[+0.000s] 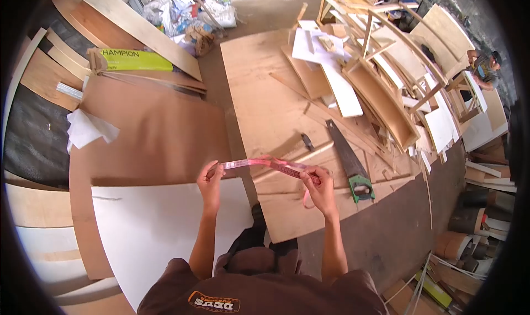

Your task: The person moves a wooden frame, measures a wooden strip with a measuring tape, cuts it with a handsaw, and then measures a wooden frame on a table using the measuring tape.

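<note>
well, it looks like the step in hand is sorting out or stretching a soft tape [248,163] between two hands. the left hand [210,175] pinches one part of it, and the right hand [319,185] pinches another part, fingers closed on it too. the tape is up in front of the person. seen from above, it goes across from the side with the white sheet [165,210] to the big wooden board [248,94]. i think the next move calls for a good hold at both sides and a gentle pull, so the bendy part gets straight. the tape is thin, flat and pinkish red, with little dark marks near the right hand (too small for me to read). it bows up in the middle and is shiny near the left hand. a pink loop dangles under the right hand, and it could snag. a saw [345,152] lies on the wooden board.
</note>
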